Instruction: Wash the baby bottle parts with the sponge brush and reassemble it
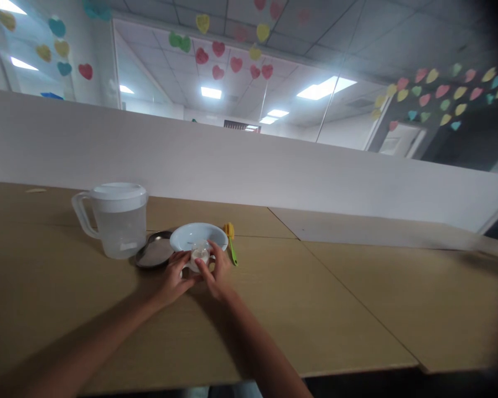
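Observation:
Both my hands are around a small whitish, see-through cup [200, 255], just in front of a white bowl [185, 235]. My left hand [176, 278] is closed about its left side. On the right side, the thumb and fingers of my right hand [217, 271] grip it. Whether the cup rests on the table or is slightly raised I cannot tell, as my hands hide its lower part. Right of the bowl lies a brush [231, 243] with a yellow head and a green handle. A round metal tray [155, 251] is left of the bowl.
A lidded translucent pitcher [122, 224] stands at the left, its handle pointing left. The wooden table [299, 309] runs up to a white low wall [232, 168] with glass above it. A small pale flat piece [35, 190] lies at the far left.

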`<state>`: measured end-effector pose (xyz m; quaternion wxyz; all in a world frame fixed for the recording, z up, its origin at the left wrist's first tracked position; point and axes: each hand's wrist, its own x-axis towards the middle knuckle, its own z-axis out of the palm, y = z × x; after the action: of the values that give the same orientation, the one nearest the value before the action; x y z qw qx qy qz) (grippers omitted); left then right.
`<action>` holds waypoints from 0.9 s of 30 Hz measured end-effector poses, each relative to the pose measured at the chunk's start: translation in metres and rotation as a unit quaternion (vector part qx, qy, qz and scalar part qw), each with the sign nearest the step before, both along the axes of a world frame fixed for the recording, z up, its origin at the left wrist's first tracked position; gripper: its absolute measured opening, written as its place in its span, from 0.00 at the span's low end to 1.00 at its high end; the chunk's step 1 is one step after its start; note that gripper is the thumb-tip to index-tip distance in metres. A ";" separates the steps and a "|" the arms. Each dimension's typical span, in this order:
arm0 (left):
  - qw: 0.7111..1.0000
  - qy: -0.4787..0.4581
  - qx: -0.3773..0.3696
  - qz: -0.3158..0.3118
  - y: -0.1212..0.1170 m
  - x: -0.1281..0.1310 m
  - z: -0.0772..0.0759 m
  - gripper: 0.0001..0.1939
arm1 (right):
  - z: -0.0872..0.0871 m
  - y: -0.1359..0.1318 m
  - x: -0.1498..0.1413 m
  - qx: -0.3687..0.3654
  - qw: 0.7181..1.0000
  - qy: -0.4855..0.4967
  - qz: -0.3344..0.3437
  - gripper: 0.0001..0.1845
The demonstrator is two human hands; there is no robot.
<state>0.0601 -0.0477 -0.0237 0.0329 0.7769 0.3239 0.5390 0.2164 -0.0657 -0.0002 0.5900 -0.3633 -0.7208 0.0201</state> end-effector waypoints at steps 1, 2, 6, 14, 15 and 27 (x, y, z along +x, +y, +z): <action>1.000 -0.003 0.000 -0.001 0.000 0.000 0.001 0.21 | 0.000 0.000 0.000 -0.002 1.000 0.001 -0.001 0.28; 1.000 -0.004 -0.002 -0.003 -0.001 0.000 0.001 0.21 | 0.000 0.000 0.000 -0.004 1.000 0.000 -0.002 0.27; 1.000 -0.013 -0.012 -0.006 -0.002 0.000 0.001 0.24 | 0.001 -0.001 0.000 -0.014 1.000 0.000 0.004 0.27; 1.000 -0.018 0.008 -0.020 0.000 -0.001 -0.003 0.24 | 0.004 -0.002 0.001 -0.007 1.000 -0.001 -0.004 0.26; 1.000 -0.018 0.008 -0.020 0.000 -0.001 -0.003 0.24 | 0.003 -0.001 0.001 -0.011 1.000 0.000 -0.004 0.26; 1.000 -0.016 -0.007 -0.018 -0.004 0.002 0.000 0.23 | -0.003 0.007 0.003 -0.006 1.000 -0.002 -0.004 0.28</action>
<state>0.0618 -0.0519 -0.0233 0.0533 0.7735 0.3125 0.5488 0.2190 -0.0589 -0.0033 0.5866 -0.3698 -0.7202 0.0220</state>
